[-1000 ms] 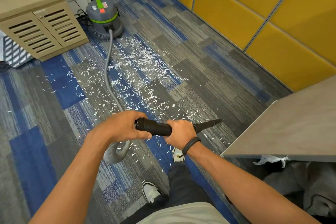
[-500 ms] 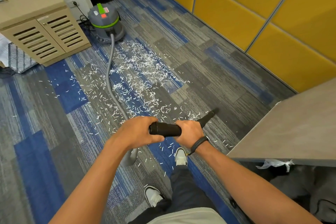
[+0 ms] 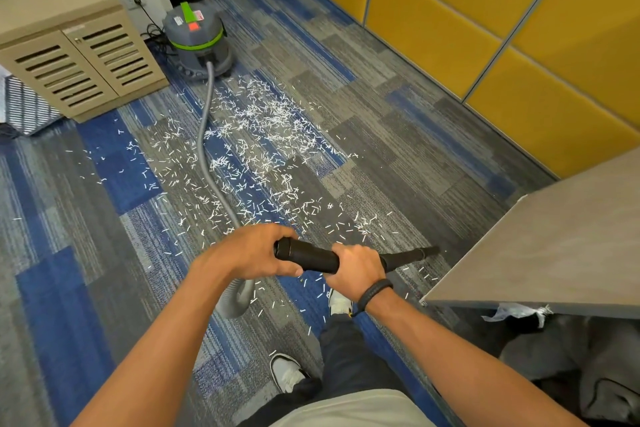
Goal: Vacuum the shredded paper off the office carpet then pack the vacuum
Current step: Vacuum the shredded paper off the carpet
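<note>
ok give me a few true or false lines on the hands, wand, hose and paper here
1. Both hands, left hand and right hand, grip the wand. True.
2. The wand tip points at the cabinet. False: it points toward the desk.
3. The hose runs to the vacuum. True.
4. The carpet is free of paper. False: shreds lie all over it.

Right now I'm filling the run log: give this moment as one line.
phase: vacuuming | left hand: grips wand | right hand: grips wand | nozzle: near desk | shredded paper: mostly uncollected
</note>
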`<state>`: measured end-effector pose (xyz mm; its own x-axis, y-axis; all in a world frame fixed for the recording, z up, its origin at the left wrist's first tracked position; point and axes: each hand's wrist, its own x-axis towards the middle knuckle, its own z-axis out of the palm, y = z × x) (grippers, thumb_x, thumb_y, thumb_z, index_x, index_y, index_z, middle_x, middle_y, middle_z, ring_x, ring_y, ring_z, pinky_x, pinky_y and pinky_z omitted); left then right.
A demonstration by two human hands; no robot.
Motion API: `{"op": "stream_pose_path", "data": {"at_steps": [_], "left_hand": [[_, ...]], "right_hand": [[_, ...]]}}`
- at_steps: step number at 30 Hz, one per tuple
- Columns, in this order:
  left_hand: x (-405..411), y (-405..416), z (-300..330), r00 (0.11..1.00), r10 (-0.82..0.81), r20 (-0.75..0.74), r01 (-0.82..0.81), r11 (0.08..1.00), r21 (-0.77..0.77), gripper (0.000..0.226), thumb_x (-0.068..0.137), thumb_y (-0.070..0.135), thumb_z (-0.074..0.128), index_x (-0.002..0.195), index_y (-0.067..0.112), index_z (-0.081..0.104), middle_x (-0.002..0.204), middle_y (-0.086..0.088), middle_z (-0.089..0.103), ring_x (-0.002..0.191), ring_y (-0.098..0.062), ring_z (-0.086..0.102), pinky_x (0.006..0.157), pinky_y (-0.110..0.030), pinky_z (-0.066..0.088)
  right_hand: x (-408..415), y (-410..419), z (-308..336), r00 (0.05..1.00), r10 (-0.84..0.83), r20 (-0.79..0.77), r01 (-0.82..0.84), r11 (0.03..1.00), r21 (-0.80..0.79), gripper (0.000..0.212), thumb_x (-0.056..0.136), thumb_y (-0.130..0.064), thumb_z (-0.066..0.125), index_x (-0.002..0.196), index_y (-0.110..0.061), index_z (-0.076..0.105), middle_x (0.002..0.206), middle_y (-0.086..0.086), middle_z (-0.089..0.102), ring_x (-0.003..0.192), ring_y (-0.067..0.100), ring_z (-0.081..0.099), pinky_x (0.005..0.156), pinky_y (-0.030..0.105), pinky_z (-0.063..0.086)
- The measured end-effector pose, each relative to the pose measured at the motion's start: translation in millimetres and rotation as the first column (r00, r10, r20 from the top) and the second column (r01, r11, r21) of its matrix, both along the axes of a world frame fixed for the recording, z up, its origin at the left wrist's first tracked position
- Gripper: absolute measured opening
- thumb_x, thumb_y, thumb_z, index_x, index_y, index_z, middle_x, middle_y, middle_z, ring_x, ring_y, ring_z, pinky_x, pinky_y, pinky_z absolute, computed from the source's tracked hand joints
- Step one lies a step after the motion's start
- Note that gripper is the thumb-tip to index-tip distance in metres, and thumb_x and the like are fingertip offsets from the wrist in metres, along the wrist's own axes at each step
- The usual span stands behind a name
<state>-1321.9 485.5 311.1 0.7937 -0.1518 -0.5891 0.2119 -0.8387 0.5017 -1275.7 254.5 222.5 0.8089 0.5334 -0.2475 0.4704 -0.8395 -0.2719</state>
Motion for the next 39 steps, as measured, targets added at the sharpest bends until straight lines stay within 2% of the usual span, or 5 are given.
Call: {"op": "stream_pose_path", "data": {"at_steps": [10,19,24,31,39], "left_hand": [[-15.2,23.7,15.5,0.999,0.006,-0.034,-0.007,1.000,-0.005,0.049,0.073,0.068,0.079,0.114,0.046,0.063,0.092,0.013,0.071,0.086,-0.007,0.069,0.086,-0.042,0.060],[-17.6,51.9,48.4,0.994,0.036,-0.106,-0.038,0.999,-0.014,0.043,0.081,0.046,0.086,0.117,0.043,0.063,0.098,0.009,0.070,0.091,-0.010,0.068,0.089,-0.037,0.057],[-23.7,52.1,38.9,0.991,0.032,-0.131,-0.035,0.999,-0.022,0.041,0.080,0.047,0.087,0.112,0.049,0.062,0.101,0.012,0.070,0.095,-0.010,0.068,0.093,-0.041,0.056],[-28.1,46.9,34.3,0.987,0.036,-0.156,-0.046,0.997,-0.065,0.040,0.082,0.039,0.087,0.114,0.045,0.063,0.101,0.010,0.071,0.093,-0.009,0.068,0.086,-0.031,0.054],[-31.9,43.3,33.3,0.981,0.066,-0.184,-0.074,0.997,-0.034,0.044,0.080,0.042,0.088,0.114,0.050,0.062,0.102,0.012,0.071,0.095,-0.010,0.069,0.096,-0.043,0.056]], "right_hand": [[-19.2,22.6,8.9,0.999,0.035,0.011,-0.036,0.998,0.047,0.022,0.084,-0.042,0.063,0.096,-0.024,0.064,0.085,0.003,0.072,0.084,0.031,0.070,0.065,0.035,0.042],[-34.6,57.3,24.5,1.000,0.021,-0.012,-0.019,0.993,0.114,0.024,0.084,-0.040,0.064,0.101,-0.023,0.063,0.086,0.002,0.071,0.080,0.029,0.069,0.064,0.034,0.044],[-44.6,53.0,21.1,0.999,0.020,-0.027,-0.017,0.993,0.115,0.024,0.087,-0.044,0.061,0.101,-0.024,0.063,0.084,0.002,0.070,0.078,0.029,0.069,0.066,0.037,0.052],[-51.8,47.9,18.3,0.999,0.021,-0.049,-0.015,0.992,0.128,0.027,0.089,-0.048,0.061,0.102,-0.024,0.063,0.085,0.002,0.069,0.077,0.029,0.068,0.063,0.035,0.046],[-54.7,45.2,23.6,0.997,0.018,-0.074,-0.010,0.993,0.115,0.026,0.089,-0.046,0.061,0.102,-0.024,0.062,0.086,0.001,0.068,0.079,0.027,0.067,0.063,0.034,0.043]]}}
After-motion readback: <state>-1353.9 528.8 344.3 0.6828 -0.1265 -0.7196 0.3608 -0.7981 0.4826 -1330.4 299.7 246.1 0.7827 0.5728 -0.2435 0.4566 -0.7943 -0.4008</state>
